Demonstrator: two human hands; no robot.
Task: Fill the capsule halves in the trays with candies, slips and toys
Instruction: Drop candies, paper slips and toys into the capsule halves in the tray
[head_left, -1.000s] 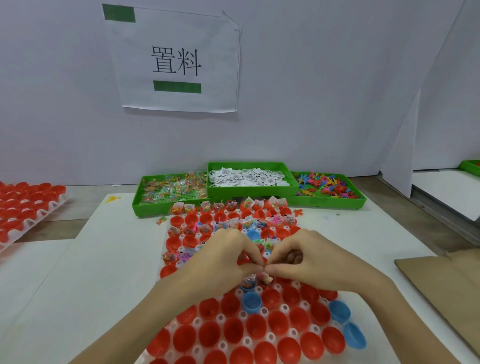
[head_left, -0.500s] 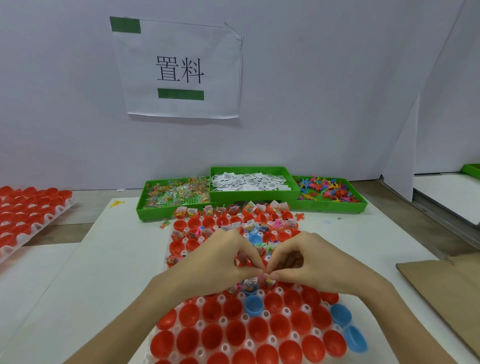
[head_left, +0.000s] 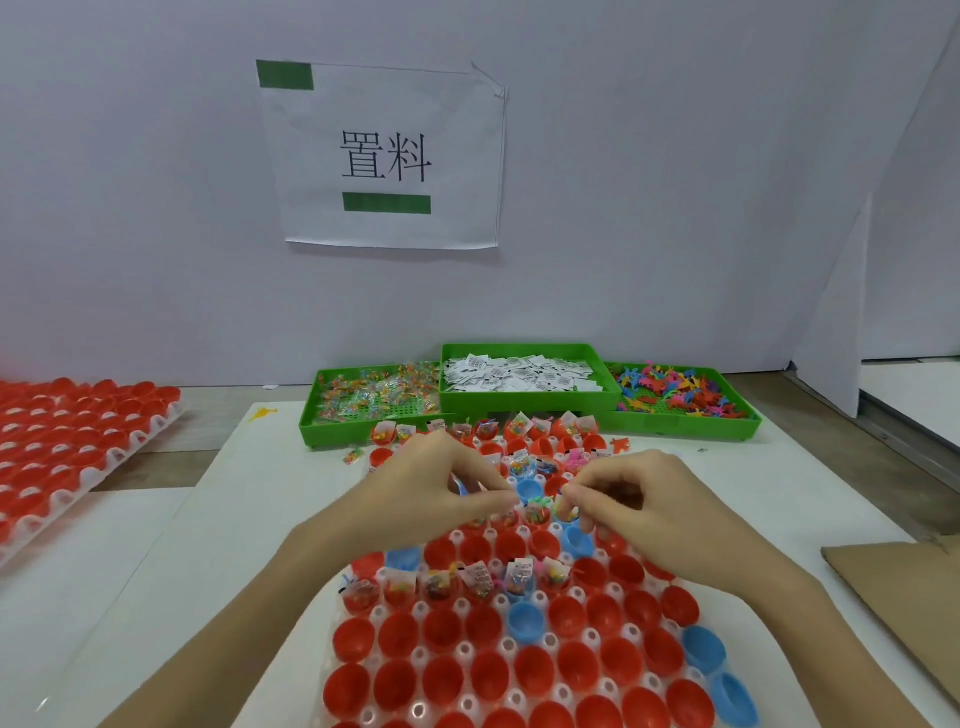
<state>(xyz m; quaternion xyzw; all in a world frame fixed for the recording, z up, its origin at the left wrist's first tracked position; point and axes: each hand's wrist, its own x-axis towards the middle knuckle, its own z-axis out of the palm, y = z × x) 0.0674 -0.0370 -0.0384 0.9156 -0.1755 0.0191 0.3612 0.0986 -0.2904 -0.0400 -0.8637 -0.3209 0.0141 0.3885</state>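
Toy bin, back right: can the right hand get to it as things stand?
Probably yes. The toy bin is open-topped, and nothing stands between it and the right hand, which is over the capsule tray; it pinches something small.

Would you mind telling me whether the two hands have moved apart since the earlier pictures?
Yes. The left hand and right hand touched fingertips over the capsule tray earlier; now a blue capsule half shows in the gap between them.

Two hands over the work, left hand (head_left: 436, 493) and right hand (head_left: 639, 506). Three green bins along the back: candies (head_left: 363, 397), slips (head_left: 519, 371), toys (head_left: 680, 389). Two capsule trays, one centre (head_left: 519, 649), one at the left edge (head_left: 67, 431). Among all that red, six blue halves show. One paper sign (head_left: 384, 156) up top, two green strips on it.
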